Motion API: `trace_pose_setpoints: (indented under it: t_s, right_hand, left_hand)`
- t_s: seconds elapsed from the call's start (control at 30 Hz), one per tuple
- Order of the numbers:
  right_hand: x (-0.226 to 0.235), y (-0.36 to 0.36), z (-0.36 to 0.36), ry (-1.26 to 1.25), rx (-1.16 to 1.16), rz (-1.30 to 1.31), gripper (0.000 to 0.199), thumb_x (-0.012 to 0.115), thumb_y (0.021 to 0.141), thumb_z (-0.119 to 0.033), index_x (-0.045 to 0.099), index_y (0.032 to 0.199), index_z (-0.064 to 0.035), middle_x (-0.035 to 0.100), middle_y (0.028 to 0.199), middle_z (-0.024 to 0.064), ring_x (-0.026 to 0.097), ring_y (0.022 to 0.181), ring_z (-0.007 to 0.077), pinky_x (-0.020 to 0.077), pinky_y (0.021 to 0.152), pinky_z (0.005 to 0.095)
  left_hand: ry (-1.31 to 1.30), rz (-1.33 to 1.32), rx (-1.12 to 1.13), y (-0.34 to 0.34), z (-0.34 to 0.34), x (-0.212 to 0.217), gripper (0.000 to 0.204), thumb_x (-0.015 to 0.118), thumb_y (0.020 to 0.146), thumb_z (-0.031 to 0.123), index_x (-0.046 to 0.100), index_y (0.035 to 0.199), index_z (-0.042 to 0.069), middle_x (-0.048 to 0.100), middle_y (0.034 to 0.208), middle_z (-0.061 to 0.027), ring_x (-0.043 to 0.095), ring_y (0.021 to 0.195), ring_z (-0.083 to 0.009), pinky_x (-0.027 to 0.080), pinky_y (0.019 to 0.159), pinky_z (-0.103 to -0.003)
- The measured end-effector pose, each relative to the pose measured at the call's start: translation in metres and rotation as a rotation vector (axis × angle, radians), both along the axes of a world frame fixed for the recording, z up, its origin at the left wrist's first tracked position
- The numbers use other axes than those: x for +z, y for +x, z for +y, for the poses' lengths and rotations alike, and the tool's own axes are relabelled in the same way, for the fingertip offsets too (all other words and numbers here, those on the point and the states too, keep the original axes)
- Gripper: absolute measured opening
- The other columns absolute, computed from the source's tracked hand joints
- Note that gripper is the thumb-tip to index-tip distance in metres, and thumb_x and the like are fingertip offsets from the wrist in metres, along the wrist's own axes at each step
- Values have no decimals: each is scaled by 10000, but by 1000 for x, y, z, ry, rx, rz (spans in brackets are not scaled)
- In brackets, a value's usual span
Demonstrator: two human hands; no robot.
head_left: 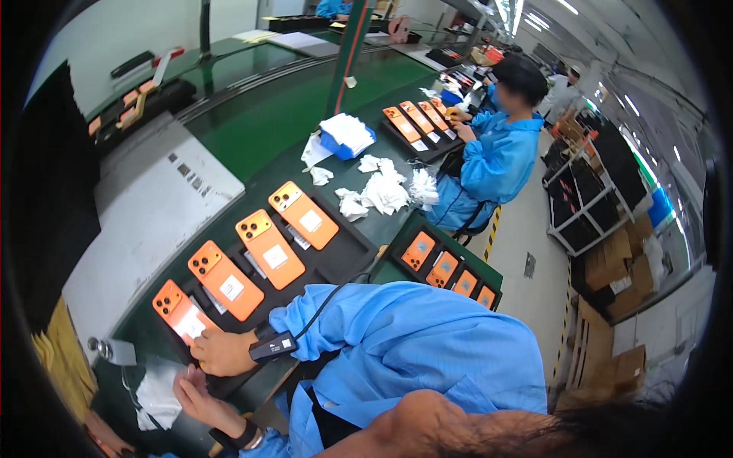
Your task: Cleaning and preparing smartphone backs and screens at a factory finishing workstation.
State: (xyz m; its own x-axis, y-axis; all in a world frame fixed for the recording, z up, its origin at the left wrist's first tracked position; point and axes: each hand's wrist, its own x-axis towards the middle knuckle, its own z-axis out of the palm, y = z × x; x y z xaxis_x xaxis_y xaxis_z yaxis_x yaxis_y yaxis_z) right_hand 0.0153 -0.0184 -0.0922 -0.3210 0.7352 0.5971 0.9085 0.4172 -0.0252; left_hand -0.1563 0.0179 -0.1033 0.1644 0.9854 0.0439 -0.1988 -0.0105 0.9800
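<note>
Touching the lower end of the phone point(169, 299) at the tray's point(349, 256) left end, your right hand point(223, 353) has bent fingers; whether they grip cannot be told. Your left hand point(197, 395) is just beside it, fingers part-curled, its hold unclear. Three more phones point(269, 246) lie backs up, probably so their labels point(231, 287) face you; the tray's slots seem to space them. Wipes point(384, 191) and a blue box point(350, 137) sit past its far right corner. A bottle point(112, 351) stands off the left end. The cable point(327, 304) over your right sleeve point(427, 328) could snag.
</note>
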Motion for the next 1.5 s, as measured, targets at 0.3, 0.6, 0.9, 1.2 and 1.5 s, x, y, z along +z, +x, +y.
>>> trace_pose_setpoints:
  t_s: [0.3,0.6,0.9,1.2,1.5]
  right_hand:
    - [-16,10,13,-140,144,187,175,666,764,-222,717,772,-54,625,892,144,615,883,331,485,794,449]
    - [-21,10,13,-83,168,137,215,645,815,-209,725,748,-21,604,911,147,580,893,328,452,796,449]
    - [1,13,4,-225,110,234,197,702,738,-121,677,884,9,616,918,179,613,894,345,496,802,417]
    - [12,34,14,-311,23,1033,155,592,846,-122,596,903,22,590,865,201,597,853,364,472,744,448]
    - [42,92,62,-337,119,1747,95,548,900,-79,549,954,-1,561,824,77,573,727,172,468,611,373]
  left_hand:
    - [-36,50,-109,15,-5,22,471,457,1070,396,541,1277,-19,599,1246,-181,603,1121,-237,497,968,-369]
    - [-66,-68,33,30,-31,56,246,521,1004,111,530,1130,-100,631,1054,-238,635,1008,-333,556,902,-428]
    - [-130,-45,-1,40,-28,57,290,532,1006,130,533,1184,-99,634,1098,-243,635,1031,-333,539,934,-426]
    - [-213,-51,-115,54,-24,46,322,543,1010,149,531,1215,-98,635,1122,-244,635,1041,-331,529,949,-422]
    - [-249,-59,-277,60,-10,30,390,563,1017,198,520,1280,-87,628,1186,-239,628,1077,-325,506,976,-410]
